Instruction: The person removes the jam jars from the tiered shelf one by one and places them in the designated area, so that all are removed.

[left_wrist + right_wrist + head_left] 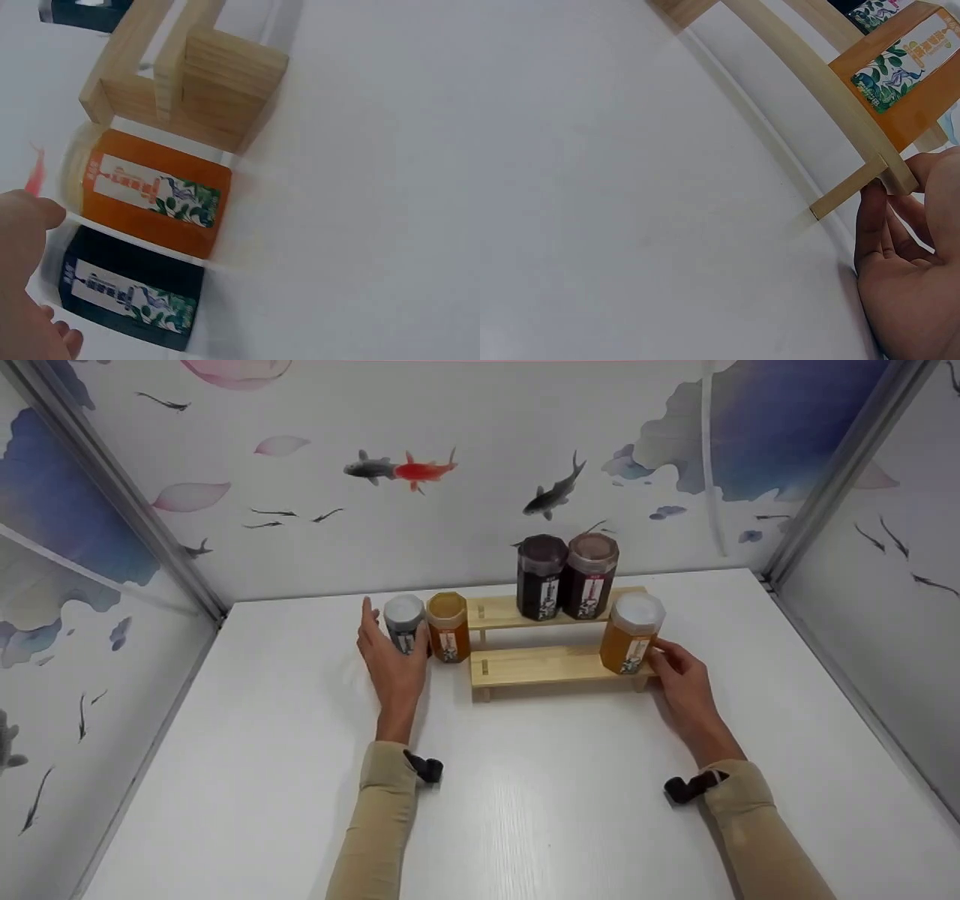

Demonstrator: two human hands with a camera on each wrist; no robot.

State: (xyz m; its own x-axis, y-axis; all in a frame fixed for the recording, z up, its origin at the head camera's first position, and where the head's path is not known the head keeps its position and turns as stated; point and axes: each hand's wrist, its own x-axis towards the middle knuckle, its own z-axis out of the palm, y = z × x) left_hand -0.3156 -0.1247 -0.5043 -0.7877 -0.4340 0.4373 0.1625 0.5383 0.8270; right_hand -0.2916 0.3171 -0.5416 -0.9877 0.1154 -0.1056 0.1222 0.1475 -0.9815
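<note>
A dark jar with a white lid (pixel 405 619) stands on the table left of the rack. My left hand (pixel 396 671) is around it, fingers extended along its left side and thumb on its right; contact is hard to tell. Close beside it stands an amber jar with a yellowish lid (pixel 448 628). My right hand (pixel 684 682) pinches the right end of the two-tier wooden rack's (pixel 536 666) lower shelf, the fingers reaching underneath in the right wrist view. An amber jar with a white lid (pixel 634 631) sits on that lower shelf, near this hand.
Two dark jars, one with a dark lid (pixel 541 577) and one with a brownish lid (pixel 592 576), stand side by side on the upper shelf. Behind the white table (pixel 525 795) rises a white wall (pixel 480 412) printed with fish and petals. Side walls flank it.
</note>
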